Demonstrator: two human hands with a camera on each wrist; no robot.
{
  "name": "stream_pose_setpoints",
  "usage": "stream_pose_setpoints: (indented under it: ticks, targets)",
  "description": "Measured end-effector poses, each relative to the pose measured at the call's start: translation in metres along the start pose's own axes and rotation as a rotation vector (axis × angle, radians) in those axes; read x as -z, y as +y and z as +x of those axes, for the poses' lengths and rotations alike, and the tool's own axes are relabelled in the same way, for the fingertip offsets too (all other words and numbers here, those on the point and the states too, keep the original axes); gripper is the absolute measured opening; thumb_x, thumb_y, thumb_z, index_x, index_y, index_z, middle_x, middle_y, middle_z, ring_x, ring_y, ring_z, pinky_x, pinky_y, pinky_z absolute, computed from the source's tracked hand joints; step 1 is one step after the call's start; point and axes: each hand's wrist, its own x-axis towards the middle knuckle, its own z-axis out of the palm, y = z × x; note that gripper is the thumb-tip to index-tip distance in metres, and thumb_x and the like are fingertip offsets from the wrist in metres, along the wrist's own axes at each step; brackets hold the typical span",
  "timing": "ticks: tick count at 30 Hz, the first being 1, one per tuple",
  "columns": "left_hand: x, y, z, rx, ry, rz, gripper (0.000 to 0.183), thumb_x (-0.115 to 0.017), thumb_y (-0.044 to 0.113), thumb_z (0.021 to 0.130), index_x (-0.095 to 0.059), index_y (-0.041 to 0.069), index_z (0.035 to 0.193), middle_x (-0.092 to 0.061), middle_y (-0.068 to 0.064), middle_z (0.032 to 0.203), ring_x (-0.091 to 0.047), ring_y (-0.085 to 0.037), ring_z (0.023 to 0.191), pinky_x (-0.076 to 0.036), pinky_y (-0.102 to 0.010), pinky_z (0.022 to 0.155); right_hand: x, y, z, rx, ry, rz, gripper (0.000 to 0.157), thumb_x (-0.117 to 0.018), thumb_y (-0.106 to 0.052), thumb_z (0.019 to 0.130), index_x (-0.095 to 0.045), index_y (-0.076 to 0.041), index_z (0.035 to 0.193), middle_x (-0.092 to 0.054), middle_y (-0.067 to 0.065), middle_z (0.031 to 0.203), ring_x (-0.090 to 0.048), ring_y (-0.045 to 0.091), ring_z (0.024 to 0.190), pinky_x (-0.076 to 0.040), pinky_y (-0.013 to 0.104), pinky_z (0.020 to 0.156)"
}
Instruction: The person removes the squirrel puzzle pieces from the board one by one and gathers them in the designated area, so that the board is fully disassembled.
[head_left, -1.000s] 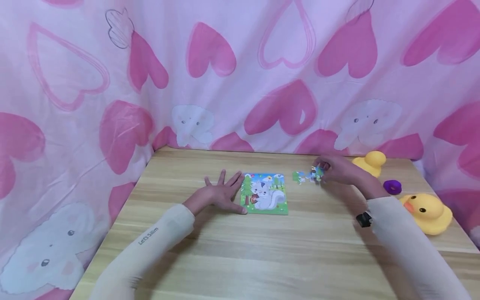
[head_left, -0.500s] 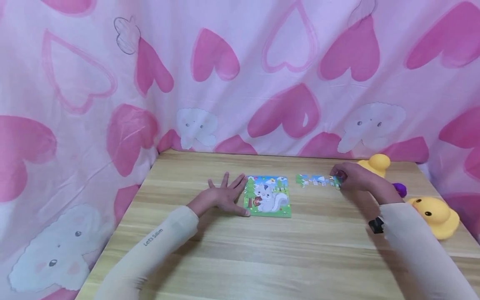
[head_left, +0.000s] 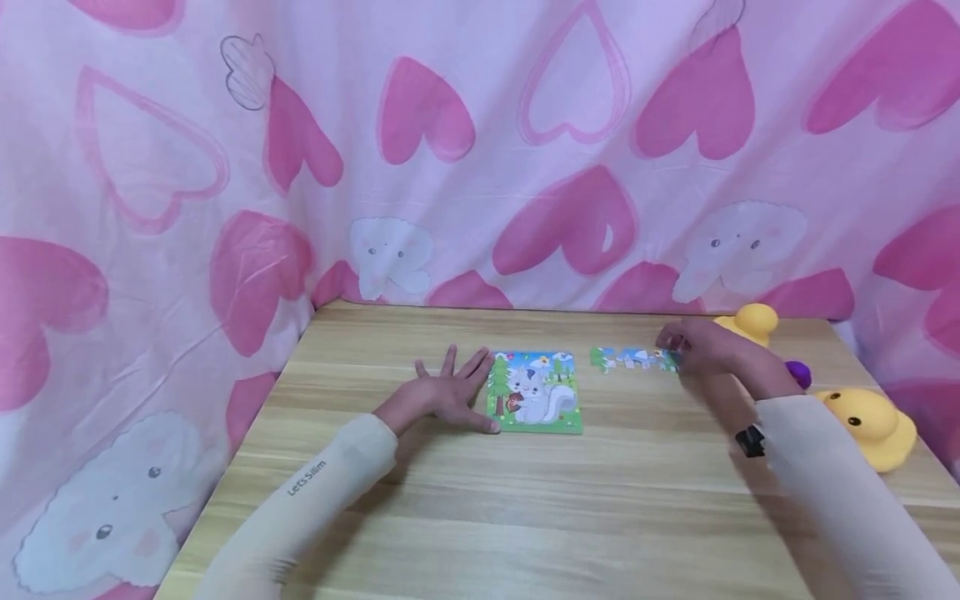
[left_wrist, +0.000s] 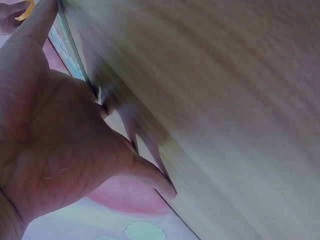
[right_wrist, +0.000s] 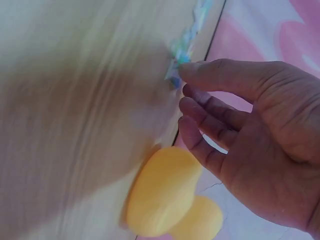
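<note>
A squirrel picture board (head_left: 534,392) lies flat on the wooden table. My left hand (head_left: 447,393) rests at its left edge with fingers spread, the thumb at the lower left corner. In the left wrist view, the left palm (left_wrist: 60,140) shows, fingertips down at the table. Right of the board lies a short row of jigsaw puzzle pieces (head_left: 633,359). My right hand (head_left: 701,350) pinches the puzzle piece (right_wrist: 173,80) at the row's right end. The thumb partly covers that piece in the right wrist view, and the index fingertip is hidden.
A yellow toy duck (head_left: 870,425) sits beside the right forearm. Another yellow duck (head_left: 752,321) stands behind the right hand. Partly hidden by the right arm is a purple object (head_left: 799,374). A pink heart-patterned curtain (head_left: 420,183) hangs along the back and sides.
My right hand has moved right with a puzzle piece, from the middle of the row to its right end. The row now shows longer. My left hand stays at the board.
</note>
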Motion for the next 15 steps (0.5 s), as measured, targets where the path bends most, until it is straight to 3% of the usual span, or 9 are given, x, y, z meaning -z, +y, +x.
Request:
stream_pose_setpoints:
  ticks: [4,7,12,15]
  targets:
    - [0.000,0.000,0.000,0.010,-0.003,-0.002,0.127,-0.064,0.086,0.082,0.013,0.034,0.169,0.025,0.013,0.177,0.030,-0.044,0.160,0.013,-0.091,0.110,0.001,-0.014,0.006,0.017,0.051,0.017,0.037,-0.066,-0.006,0.100,-0.066,-0.002,0.136,-0.071,0.021,0.128,-0.067,0.041,0.118,-0.059,0.059,0.098]
    - [0.000,-0.001,-0.001,0.010,-0.004,-0.001,0.128,-0.065,0.085,0.083,0.013,0.033,0.169,0.025,0.012,0.177,0.029,-0.044,0.160,0.013,-0.091,0.110,0.000,-0.026,0.012,0.062,0.108,0.008,0.040,-0.068,-0.017,0.102,-0.064,-0.003,0.139,-0.069,0.022,0.131,-0.066,0.040,0.119,-0.058,0.059,0.099]
    - [0.002,0.001,-0.002,-0.001,-0.001,0.022,0.127,-0.064,0.084,0.084,0.013,0.032,0.170,0.024,0.011,0.177,0.027,-0.045,0.161,0.011,-0.091,0.111,-0.002,-0.042,0.020,0.144,0.190,-0.017,0.047,-0.078,-0.015,0.095,-0.066,0.000,0.137,-0.072,0.021,0.126,-0.067,0.038,0.116,-0.058,0.058,0.100]
    - [0.003,0.003,-0.004,-0.009,0.001,0.037,0.126,-0.063,0.084,0.085,0.012,0.031,0.170,0.023,0.010,0.178,0.026,-0.047,0.161,0.009,-0.092,0.111,-0.006,-0.053,0.024,0.158,0.194,-0.009,0.047,-0.081,-0.013,0.092,-0.067,0.003,0.134,-0.073,0.021,0.123,-0.068,0.037,0.114,-0.058,0.057,0.100]
